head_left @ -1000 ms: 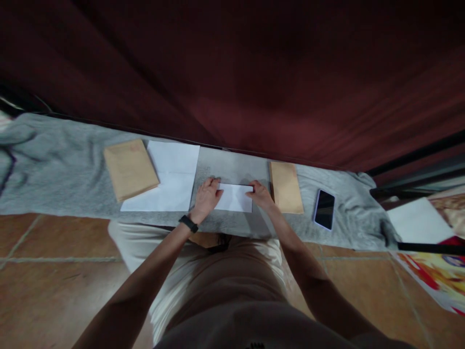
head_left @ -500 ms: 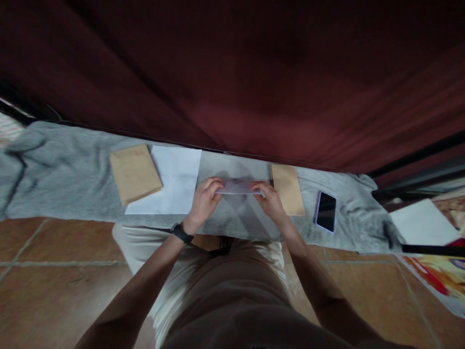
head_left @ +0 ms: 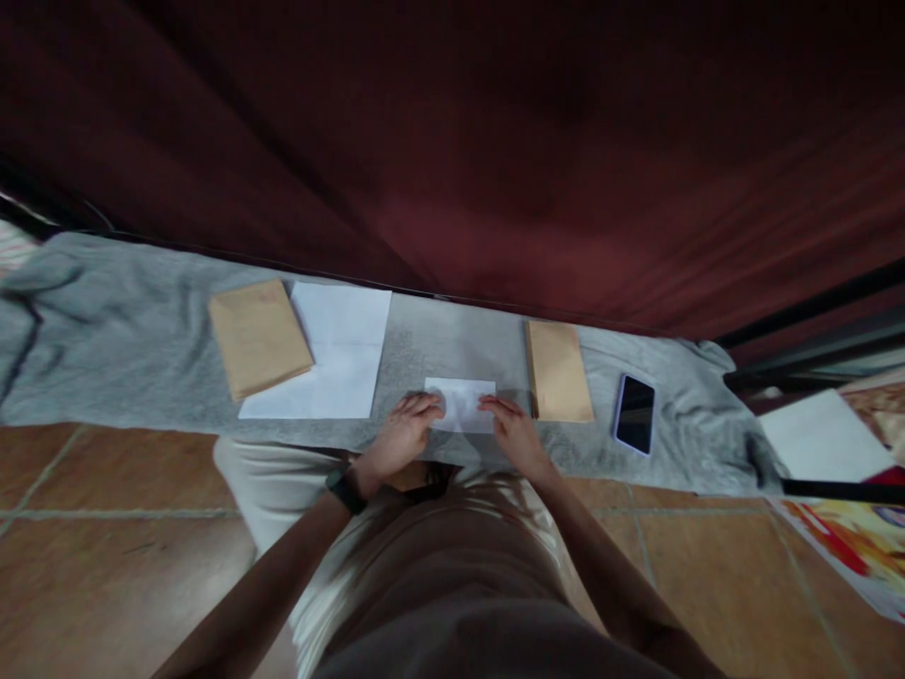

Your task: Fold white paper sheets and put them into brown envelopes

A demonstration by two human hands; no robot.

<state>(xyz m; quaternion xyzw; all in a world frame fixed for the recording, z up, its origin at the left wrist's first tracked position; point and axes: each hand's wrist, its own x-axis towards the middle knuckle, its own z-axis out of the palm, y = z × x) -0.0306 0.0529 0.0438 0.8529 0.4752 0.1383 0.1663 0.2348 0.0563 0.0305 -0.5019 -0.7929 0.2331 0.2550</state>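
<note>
A small folded sheet of white paper (head_left: 463,407) lies nearly flat on the grey cloth in front of me. My left hand (head_left: 408,432) is at its left edge, thumb and fingers drawn together on the paper. At the opposite edge my right hand (head_left: 518,432) has its fingertips on the sheet, also held together. To the left, larger white sheets (head_left: 344,354) lie partly under a stack of brown envelopes (head_left: 260,338). Another pile of brown envelopes (head_left: 560,371) sits just right of my right hand.
A phone (head_left: 634,414) with a pale purple case lies on the grey cloth (head_left: 141,349) at the right. Behind the narrow covered surface hangs a dark red curtain (head_left: 495,170). Off the right end are a white sheet (head_left: 826,436) and a black bar (head_left: 841,488).
Both hands have come down and closer to my body with the folded paper. It was held up nearly edge-on and now lies with its face showing.
</note>
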